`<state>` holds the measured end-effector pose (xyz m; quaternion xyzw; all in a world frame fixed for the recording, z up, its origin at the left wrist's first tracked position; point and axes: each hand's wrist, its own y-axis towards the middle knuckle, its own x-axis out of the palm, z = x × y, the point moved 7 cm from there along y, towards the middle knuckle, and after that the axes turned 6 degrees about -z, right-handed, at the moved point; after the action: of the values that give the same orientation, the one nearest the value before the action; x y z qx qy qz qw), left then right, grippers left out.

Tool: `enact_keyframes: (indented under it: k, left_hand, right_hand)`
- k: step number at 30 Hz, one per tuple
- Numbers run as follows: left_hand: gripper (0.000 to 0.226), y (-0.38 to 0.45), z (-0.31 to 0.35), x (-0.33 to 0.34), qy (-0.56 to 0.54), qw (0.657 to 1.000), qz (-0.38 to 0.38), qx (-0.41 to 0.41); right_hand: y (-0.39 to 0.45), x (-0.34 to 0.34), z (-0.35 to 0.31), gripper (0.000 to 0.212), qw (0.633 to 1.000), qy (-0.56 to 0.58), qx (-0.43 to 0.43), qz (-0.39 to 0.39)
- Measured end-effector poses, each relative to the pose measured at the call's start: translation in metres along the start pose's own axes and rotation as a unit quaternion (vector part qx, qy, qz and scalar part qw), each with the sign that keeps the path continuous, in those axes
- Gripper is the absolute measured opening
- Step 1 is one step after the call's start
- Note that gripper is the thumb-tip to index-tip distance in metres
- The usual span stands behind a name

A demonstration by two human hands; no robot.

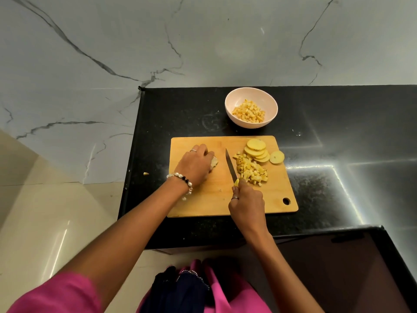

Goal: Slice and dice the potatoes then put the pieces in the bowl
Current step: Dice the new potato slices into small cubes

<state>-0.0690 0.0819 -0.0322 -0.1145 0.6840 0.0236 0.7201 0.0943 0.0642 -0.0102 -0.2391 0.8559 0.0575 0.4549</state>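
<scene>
The left hand point(196, 164) cups a pale potato chunk point(214, 163) on the wooden cutting board point(216, 199); just right, the right hand's point(247, 205) grip wraps the yellow-handled knife point(231, 167), blade pointing away.

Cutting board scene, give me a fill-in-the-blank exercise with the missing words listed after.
1. The right hand grips the ____.
2. The bowl holds ____ potato.
3. The round slices lie on the board, to the ____ of the knife.
4. The left hand holds a potato piece on the ____.

Missing words: knife; diced; right; board
</scene>
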Motion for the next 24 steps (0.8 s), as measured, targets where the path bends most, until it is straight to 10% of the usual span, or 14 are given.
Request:
enact_keyframes:
  k: [5, 11, 24]
  left_hand:
    - [0.047, -0.009, 0.001, 0.003, -0.132, 0.978, 0.014, -0.162]
    - [0.078, -0.013, -0.017, 0.006, -0.220, 0.967, -0.067, -0.112]
    - [0.073, -0.009, -0.029, 0.008, -0.288, 0.950, -0.025, -0.114]
  right_hand:
    - [0.004, 0.010, -0.005, 0.036, 0.999, -0.031, -0.017, -0.015]
    - [0.009, 0.027, -0.003, 0.047, 0.992, -0.112, -0.027, -0.042]
    - [0.019, 0.016, -0.008, 0.048, 0.991, -0.095, -0.085, -0.043]
